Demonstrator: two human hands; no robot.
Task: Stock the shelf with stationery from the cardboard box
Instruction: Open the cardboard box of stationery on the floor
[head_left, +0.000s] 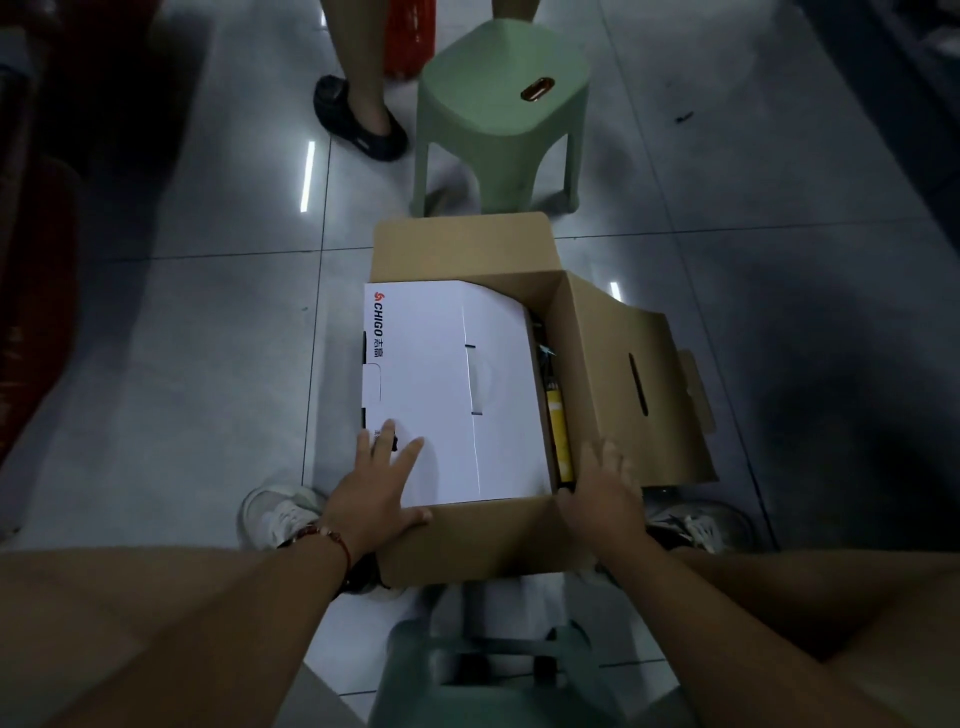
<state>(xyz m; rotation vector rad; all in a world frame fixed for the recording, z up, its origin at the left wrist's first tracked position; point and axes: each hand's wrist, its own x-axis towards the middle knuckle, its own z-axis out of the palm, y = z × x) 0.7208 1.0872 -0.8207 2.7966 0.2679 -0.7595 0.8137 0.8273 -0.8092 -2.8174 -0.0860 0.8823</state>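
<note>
Both hands on the near end of the box (470, 540), on the floor between the person's feet. Left hand (375, 493) lies flat, fingers straight, on the white flap (457, 395) that covers most of the opening. Right hand (602, 488) rests with fingers spread on the near right corner, gripping nothing. Stationery (558, 415) shows only in the slot along the right wall, long axis running away from the person, nearer the right hand. Flap likely has to swing left first. Stool (501, 104) beyond; no shelf in view.
</note>
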